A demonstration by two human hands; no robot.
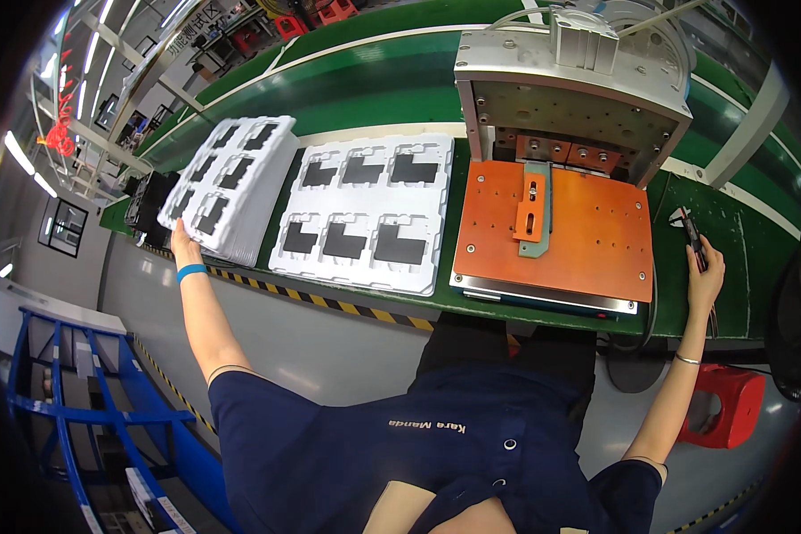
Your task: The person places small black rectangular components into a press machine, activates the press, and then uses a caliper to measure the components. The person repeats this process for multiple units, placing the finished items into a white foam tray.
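Observation:
At the left, my left hand (185, 246) is closed on the near corner of a stack of white plastic trays (260, 191), its fingers partly hidden by the edge. Black L-shaped pieces (234, 173) lie in the pockets of the top tray. To its right, a second white tray (362, 203) carries several similar black pieces (342, 241). Far to the right, my right hand (706, 276) is wrapped around a dark caliper (691, 237) with pale metal jaws, lying low over the green bench.
Between the trays and my right hand stands a metal press (570, 98) with an orange base plate (587, 227) and a small orange-and-grey fixture (532, 214). Striped tape runs along the bench edge. A red stool (730, 405) and blue rack (98, 418) stand below.

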